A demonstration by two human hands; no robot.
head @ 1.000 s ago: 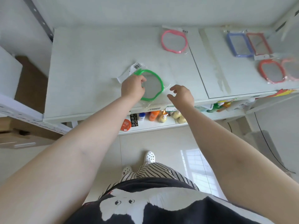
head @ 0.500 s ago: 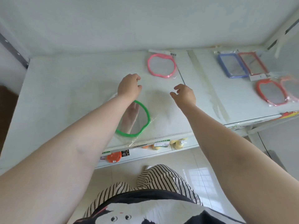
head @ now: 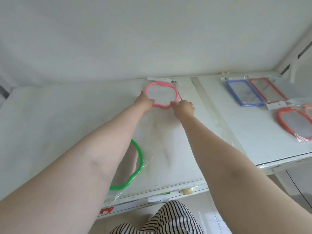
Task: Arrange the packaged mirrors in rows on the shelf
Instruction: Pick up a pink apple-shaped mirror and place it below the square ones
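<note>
A pink-framed packaged mirror (head: pixel 162 85) lies at the back of the white shelf (head: pixel 50 125), near the wall. My left hand (head: pixel 143 100) grips its near-left rim. My right hand (head: pixel 184 106) pinches its near-right rim. A green-framed packaged mirror (head: pixel 137 164) lies near the shelf's front edge, partly hidden under my left forearm. On the right shelf section lie a blue rectangular mirror (head: pixel 243 92), a red rectangular mirror (head: pixel 268 90) and a red rounded mirror (head: pixel 294 123).
A seam strip (head: pixel 212 112) divides the two shelf sections. The wall rises right behind the shelf. Below the front edge, a lower shelf shows price tags (head: pixel 158 198) and small goods (head: pixel 188 191). Another pinkish mirror (head: pixel 309 109) is cut off at the right border.
Both hands left the green mirror near the front edge and reached back to the pink mirror, taking hold of its near rim. The camera tilted upward.
</note>
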